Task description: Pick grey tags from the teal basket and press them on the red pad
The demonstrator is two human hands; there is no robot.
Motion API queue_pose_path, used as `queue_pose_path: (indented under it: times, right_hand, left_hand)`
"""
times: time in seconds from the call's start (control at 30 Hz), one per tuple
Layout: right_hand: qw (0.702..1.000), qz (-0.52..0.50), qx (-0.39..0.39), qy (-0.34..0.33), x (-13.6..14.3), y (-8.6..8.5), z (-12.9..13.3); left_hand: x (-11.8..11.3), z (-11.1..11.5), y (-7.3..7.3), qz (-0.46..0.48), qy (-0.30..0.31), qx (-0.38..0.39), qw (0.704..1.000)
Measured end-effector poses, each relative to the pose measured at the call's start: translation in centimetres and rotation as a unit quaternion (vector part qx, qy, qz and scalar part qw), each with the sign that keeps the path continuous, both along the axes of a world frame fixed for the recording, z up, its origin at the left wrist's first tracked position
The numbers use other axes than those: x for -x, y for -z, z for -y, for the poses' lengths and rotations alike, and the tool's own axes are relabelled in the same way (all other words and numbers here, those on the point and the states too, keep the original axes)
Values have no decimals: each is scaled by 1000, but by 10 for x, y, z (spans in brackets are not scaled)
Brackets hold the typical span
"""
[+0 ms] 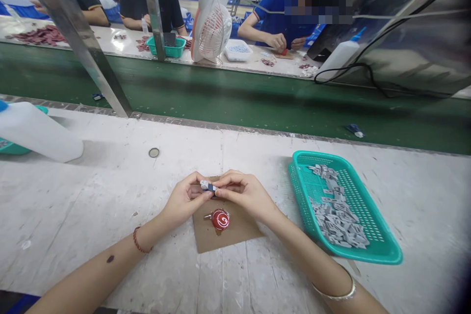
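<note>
Between my fingertips is a small dark-blue and grey plastic piece (209, 187); its exact kind is too small to tell. My left hand (187, 199) pinches its left end, and my right hand (246, 191) pinches the right end. Both hands are above the far edge of a brown cardboard sheet (235, 228). Just below them on the cardboard sits a round, shiny red object with a white swirl (221, 219), with a small bit sticking out at its left. My fingers partly hide the held piece.
A green basket (300, 196) of small grey parts (340, 216) stands at right. At left are a white bottle (44, 130) and a bottle cap (153, 152). A green conveyor belt (221, 93) carries small blue-grey pieces (355, 130). Beyond it, several people work at another bench.
</note>
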State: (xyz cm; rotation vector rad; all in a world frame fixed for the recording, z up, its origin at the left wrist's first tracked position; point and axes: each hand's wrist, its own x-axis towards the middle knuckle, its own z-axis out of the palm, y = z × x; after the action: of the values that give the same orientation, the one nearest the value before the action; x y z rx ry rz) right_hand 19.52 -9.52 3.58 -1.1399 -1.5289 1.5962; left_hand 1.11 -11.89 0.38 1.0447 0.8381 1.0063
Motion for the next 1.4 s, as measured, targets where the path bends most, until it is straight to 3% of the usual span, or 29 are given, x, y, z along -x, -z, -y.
queue_pose_path:
  times: [0.13,0.37,0.5,0.83,1.17,1.3,1.4]
  right_hand:
    - [999,-10,24,-29,-2,-2,-2]
    - [999,-9,-7,-33,7,-4,4]
    - [998,-27,23,-52,14,-4,10]
    - [994,-95,25,-49,20,-7,14]
    - [988,-136,54,-58,23,-6,19]
    - [996,-66,30,-53,27,-14,15]
    - [994,76,-77,4,19,-43,12]
  left_hand:
    - [0,1,-1,-4,-2,-7,1000]
    - [2,-1,0,-39,-30,-46,998]
    - [1,0,0,-27,-31,-59,997]
    - [-7,3,-9,-10,-61,-22,998]
    - [-7,4,-5,9,-35,-7,999]
    - [-7,3,-9,45,-35,-5,998]
    - [-4,-1,-8,86,-55,-3,995]
